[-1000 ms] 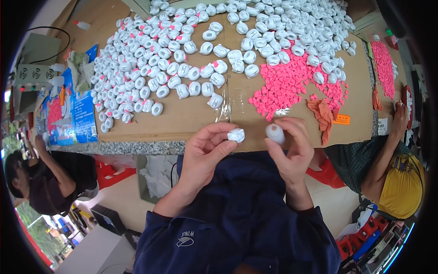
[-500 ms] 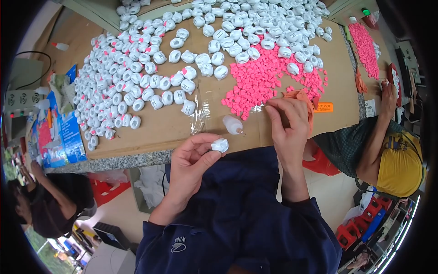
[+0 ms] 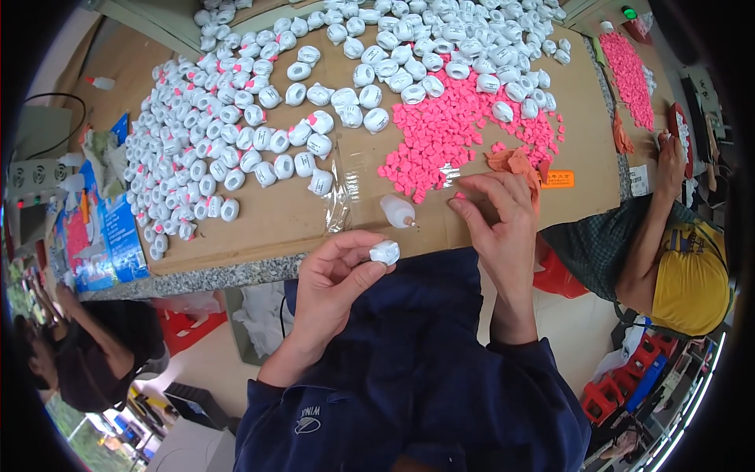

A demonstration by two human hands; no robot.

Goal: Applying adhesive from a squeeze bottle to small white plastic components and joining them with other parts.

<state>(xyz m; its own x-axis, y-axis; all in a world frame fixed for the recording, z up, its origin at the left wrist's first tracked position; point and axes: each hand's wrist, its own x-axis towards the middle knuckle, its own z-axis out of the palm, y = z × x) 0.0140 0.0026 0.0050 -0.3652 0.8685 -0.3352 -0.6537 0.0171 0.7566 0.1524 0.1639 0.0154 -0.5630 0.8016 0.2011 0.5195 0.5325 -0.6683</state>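
Observation:
My left hand (image 3: 342, 267) pinches a small white rounded piece (image 3: 384, 252) between thumb and fingers, just off the table's front edge. Out to the right, my right hand (image 3: 501, 216) is closed in a pinch, with a tiny pink piece (image 3: 459, 196) at its fingertips. Between the hands, a small translucent squeeze bottle (image 3: 397, 211) with a thin tip lies on its side on the cardboard. Beyond it spreads a heap of small pink pieces (image 3: 429, 145). An orange cloth (image 3: 515, 163) lies behind my right fingers.
Many white rounded pieces (image 3: 208, 141), some with pink bits on them, cover the cardboard table top (image 3: 259, 228) at left and back. An orange label (image 3: 557, 179) lies at right. One co-worker in a yellow shirt (image 3: 688, 271) sits right, another in dark clothes (image 3: 118, 346) left.
My right hand has shifted slightly, and a pink piece now shows at its fingertips. The white piece in my left hand has turned a little.

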